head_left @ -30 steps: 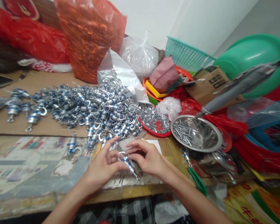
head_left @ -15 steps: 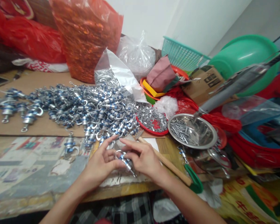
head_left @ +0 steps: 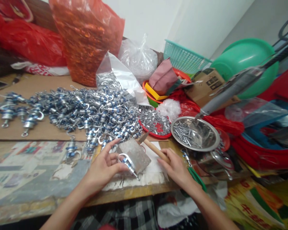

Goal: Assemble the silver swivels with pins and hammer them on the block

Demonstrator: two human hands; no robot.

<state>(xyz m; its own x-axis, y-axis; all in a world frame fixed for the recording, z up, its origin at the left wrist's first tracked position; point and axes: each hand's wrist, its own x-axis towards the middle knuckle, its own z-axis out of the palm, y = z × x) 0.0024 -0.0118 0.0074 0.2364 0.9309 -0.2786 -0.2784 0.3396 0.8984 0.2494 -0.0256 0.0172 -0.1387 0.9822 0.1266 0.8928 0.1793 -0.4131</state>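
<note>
My left hand pinches a silver-and-blue metal fitting with a curved hook at its upper end and a small eye at its lower end. The fitting is tilted, at the near left side of a grey metal block; whether it touches the block I cannot tell. My right hand is closed around the wooden handle of a hammer, whose dark, pointed head lies just behind the block. Beyond my left hand spreads a large heap of similar fittings.
A red plate of small metal clips stands behind the hammer. Right of it is a steel bowl with metal pins. One fitting and green-handled scissors lie right of my right hand. Bags line the back.
My right hand has left the fitting, moved right and taken hold of the hammer handle. The metal block is now uncovered. My left hand keeps the fitting in nearly the same place.
</note>
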